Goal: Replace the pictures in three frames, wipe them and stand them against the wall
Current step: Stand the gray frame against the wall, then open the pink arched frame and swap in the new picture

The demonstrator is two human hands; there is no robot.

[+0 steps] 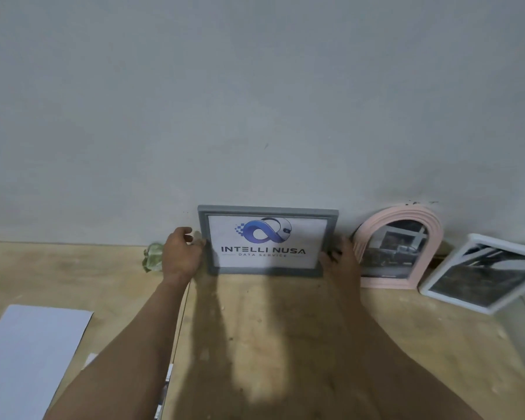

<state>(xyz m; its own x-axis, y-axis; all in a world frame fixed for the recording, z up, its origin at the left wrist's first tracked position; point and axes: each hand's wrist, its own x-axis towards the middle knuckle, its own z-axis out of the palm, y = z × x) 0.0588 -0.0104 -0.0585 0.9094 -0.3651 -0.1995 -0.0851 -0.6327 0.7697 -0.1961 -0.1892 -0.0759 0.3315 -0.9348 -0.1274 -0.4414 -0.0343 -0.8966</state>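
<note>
- The grey frame [268,241] stands directly between the two hands, upright or nearly so on the wooden surface [270,328], its top edge against the wall [255,101].
- Its long axis runs side to side, from one hand across to the other, so each hand takes one short end.
- The picture in it reads "INTELLI NUSA" and faces back toward the person.
- The left hand [182,256] is at the frame's left end, about halfway up; its fingers curl round that edge, holding it.
- The right hand [343,262] is at the frame's lower right corner; its fingers lie against the edge, but whether they curl round it or only press I cannot tell.
- Both forearms reach straight ahead, roughly parallel, and neither hand looks clearly nearer; both are already in contact.
- Just beyond the left hand, on its outer side, a crumpled greenish cloth [152,256] lies at the foot of the wall.
- Just outside the right hand the pink arched frame [397,247] leans on the wall, and further out the white frame [479,274] leans tilted.
- Back by the left forearm, on its outer side, lies a white sheet [31,353].
- Judgement: the grey frame appears placed; what remains is for both hands to let go evenly so it does not slide out at the base.
</note>
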